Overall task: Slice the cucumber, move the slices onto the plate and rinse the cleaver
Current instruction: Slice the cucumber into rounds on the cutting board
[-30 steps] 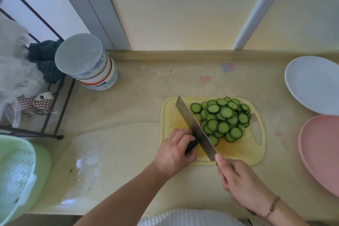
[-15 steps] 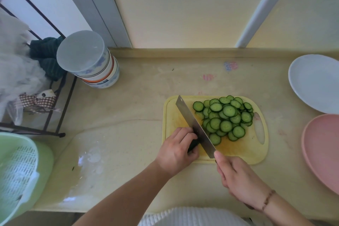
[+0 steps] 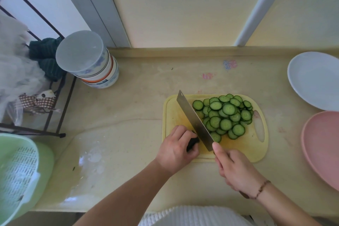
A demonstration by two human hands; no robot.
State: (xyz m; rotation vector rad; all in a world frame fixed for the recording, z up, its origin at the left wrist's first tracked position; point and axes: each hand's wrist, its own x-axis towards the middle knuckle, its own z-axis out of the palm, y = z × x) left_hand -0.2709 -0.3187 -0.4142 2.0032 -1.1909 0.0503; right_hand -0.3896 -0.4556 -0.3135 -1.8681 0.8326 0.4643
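A yellow cutting board (image 3: 244, 149) lies on the counter with a heap of several green cucumber slices (image 3: 225, 115) on its right half. My left hand (image 3: 176, 149) curls round the short dark cucumber end (image 3: 192, 143) at the board's near left corner. My right hand (image 3: 236, 169) grips the handle of the steel cleaver (image 3: 194, 120). The handle is hidden in my fist. The blade stands on edge, running diagonally between the cucumber end and the slices. A white plate (image 3: 311, 79) sits at the far right.
A pink plate (image 3: 322, 145) lies at the right edge below the white one. A stack of bowls (image 3: 91, 62) stands back left beside a black wire rack (image 3: 45, 115) with cloths. A green colander (image 3: 16, 174) sits at the near left.
Very little: the cleaver blade and both hands stay at the cucumber end, with only a small shift of the whole view.
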